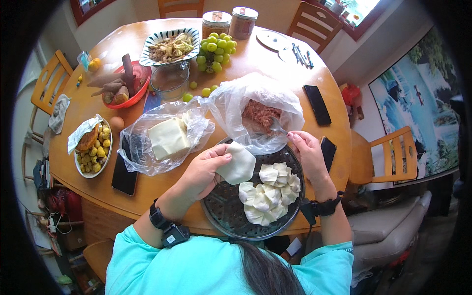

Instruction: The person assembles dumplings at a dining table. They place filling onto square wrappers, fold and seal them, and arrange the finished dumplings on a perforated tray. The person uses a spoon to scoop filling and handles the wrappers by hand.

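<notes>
My left hand (205, 169) pinches the edge of a flat, pale dough wrapper (238, 164) and holds it over the round dark perforated tray (226, 214). With my right hand (306, 151) I grip the handle of a metal spoon or fork (280, 127), whose head touches the minced meat (260, 115). That meat lies in an opened clear plastic bag (225, 107), which overlaps the tray's far edge. Several folded dumplings (271, 195) sit clustered on the tray's right half. A stack of square wrappers (169, 138) rests on another plastic bag (138, 158) to the left.
Phones (124, 171) (317, 105) (328, 152) lie on both sides. At left stand a plate of small yellow-brown food (94, 156), an egg (117, 123) and a red basket (127, 102) of tubers. Farther back are a glass bowl (170, 79), grapes (217, 49) and two jars (243, 24).
</notes>
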Tool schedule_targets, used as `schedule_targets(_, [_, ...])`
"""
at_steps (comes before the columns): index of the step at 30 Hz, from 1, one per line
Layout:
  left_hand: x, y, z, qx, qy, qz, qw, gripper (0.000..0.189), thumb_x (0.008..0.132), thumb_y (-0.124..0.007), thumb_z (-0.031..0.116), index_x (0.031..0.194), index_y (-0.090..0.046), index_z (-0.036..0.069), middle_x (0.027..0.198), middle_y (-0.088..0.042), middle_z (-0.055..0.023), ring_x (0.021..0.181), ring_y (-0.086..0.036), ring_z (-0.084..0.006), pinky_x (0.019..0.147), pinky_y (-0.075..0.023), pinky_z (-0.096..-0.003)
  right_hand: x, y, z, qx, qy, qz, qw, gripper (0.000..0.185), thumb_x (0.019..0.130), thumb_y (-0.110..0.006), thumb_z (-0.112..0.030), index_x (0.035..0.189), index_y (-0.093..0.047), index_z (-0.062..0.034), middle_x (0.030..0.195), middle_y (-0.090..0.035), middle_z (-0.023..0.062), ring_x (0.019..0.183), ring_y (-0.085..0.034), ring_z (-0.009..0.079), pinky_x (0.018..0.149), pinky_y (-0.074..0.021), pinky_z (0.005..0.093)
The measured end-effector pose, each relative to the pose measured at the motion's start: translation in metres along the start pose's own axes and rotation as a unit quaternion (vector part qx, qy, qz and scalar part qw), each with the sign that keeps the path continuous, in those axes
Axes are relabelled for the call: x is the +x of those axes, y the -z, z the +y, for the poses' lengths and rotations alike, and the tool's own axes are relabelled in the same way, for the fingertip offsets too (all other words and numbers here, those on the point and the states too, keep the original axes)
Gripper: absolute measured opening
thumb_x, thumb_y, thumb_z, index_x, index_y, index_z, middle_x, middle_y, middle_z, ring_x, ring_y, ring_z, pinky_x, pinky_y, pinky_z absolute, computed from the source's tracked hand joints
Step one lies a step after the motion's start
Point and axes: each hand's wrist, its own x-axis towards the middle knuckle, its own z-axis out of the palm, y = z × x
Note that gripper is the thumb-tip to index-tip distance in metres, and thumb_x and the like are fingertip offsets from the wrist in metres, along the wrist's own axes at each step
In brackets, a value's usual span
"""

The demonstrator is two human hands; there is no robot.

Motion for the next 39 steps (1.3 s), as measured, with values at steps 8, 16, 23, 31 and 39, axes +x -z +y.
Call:
schedule_targets(8, [0.002, -0.007, 0.002, -0.05, -0.007, 0.025, 0.998, 0.038, 0.105, -0.042, 0.006, 0.142, -0.049, -0.003, 0.137, -0.06, -0.0154, 0.124, -0.062, -0.024, 0.108, -0.05, -0.0387, -0.021, -0.01, -0.012, 0.081, 0.007, -0.04, 0.996, 0.026, 0.106, -0.056, -0.019, 0.117, -0.064, 0.0023, 0.082, -0.052, -0.0077, 0.066, -0.041, -0.0005, 0.056, -0.03, 0.0158])
schedule_targets(16, [0.001, -0.012, 0.003, -0.114, -0.038, -0.009, 0.993, 0.042, 0.104, -0.035, 0.001, 0.143, -0.044, -0.007, 0.141, -0.056, -0.0181, 0.131, -0.058, -0.0271, 0.113, -0.0466, -0.0413, -0.067, -0.046, -0.013, -0.406, 0.412, -0.003, 0.815, 0.028, 0.093, -0.065, 0.0, 0.121, -0.065, -0.0042, 0.086, -0.064, 0.0075, 0.074, -0.066, 0.0197, 0.059, -0.0519, 0.0316])
schedule_targets(23, [0.006, -0.007, -0.004, -0.133, -0.056, 0.025, 0.989, 0.04, 0.103, -0.037, -0.001, 0.142, -0.041, -0.008, 0.135, -0.057, -0.0232, 0.127, -0.06, -0.0298, 0.112, -0.048, -0.0426, -0.084, -0.054, -0.018, -0.595, 0.461, 0.016, 0.658, 0.027, 0.085, -0.073, -0.006, 0.112, -0.071, -0.0078, 0.079, -0.057, 0.0033, 0.062, -0.061, 0.0161, 0.051, -0.0492, 0.0274])
schedule_targets(31, [0.003, -0.012, -0.002, -0.078, -0.123, 0.064, 0.987, 0.045, 0.101, -0.037, -0.002, 0.145, -0.041, -0.005, 0.134, -0.06, -0.0213, 0.124, -0.061, -0.0267, 0.112, -0.0467, -0.0406, -0.092, -0.05, -0.022, -0.426, 0.402, 0.032, 0.81, 0.032, 0.091, -0.066, 0.002, 0.123, -0.063, -0.0013, 0.092, -0.066, 0.01, 0.076, -0.07, 0.024, 0.062, -0.056, 0.031])
schedule_targets(39, [-0.003, -0.018, -0.002, -0.032, -0.121, 0.051, 0.991, 0.047, 0.102, -0.037, 0.0, 0.149, -0.039, -0.003, 0.133, -0.059, -0.0186, 0.124, -0.06, -0.0241, 0.109, -0.048, -0.0389, -0.093, -0.064, -0.017, -0.344, 0.349, 0.046, 0.871, 0.034, 0.09, -0.069, 0.002, 0.123, -0.063, 0.0005, 0.098, -0.068, 0.0136, 0.083, -0.072, 0.0286, 0.066, -0.0567, 0.0351])
